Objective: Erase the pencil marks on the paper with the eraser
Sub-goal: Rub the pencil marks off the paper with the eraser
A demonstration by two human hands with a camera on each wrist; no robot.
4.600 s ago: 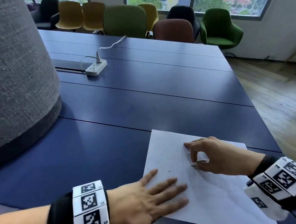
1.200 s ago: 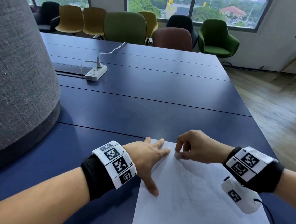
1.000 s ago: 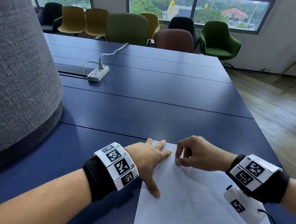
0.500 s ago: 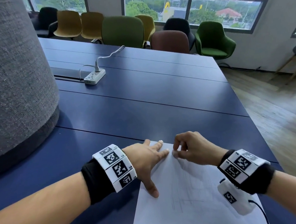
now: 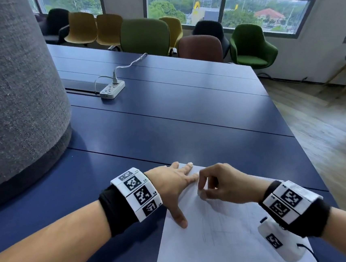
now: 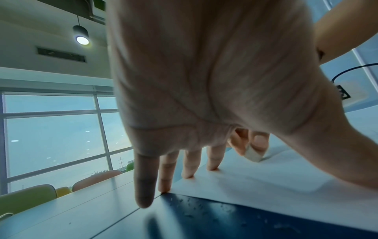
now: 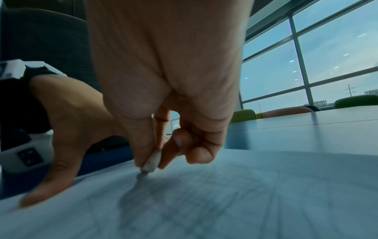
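Observation:
A white sheet of paper (image 5: 227, 239) with faint pencil lines (image 5: 211, 230) lies on the dark blue table (image 5: 166, 118) at its near edge. My left hand (image 5: 173, 185) lies flat with spread fingers on the paper's far left corner, thumb (image 5: 179, 219) on its left edge. Just to the right, my right hand (image 5: 217, 183) pinches a small white eraser (image 7: 151, 161) between thumb and fingers, its tip pressed on the paper near the far edge. The eraser (image 6: 252, 155) also shows in the left wrist view, behind my left palm (image 6: 204, 80).
A large grey felt-covered column (image 5: 12, 93) stands on the table at left. A white power strip (image 5: 112, 90) with a cable lies further back. Several chairs (image 5: 144, 36) line the far side. The table's right edge (image 5: 289, 119) drops to a wooden floor. Eraser crumbs (image 6: 194, 208) dot the table beside the paper.
Since 4.6 s ago my left hand moved from the paper's near left to its far left corner, and the right hand went to the far edge. In the last second both hands barely shifted.

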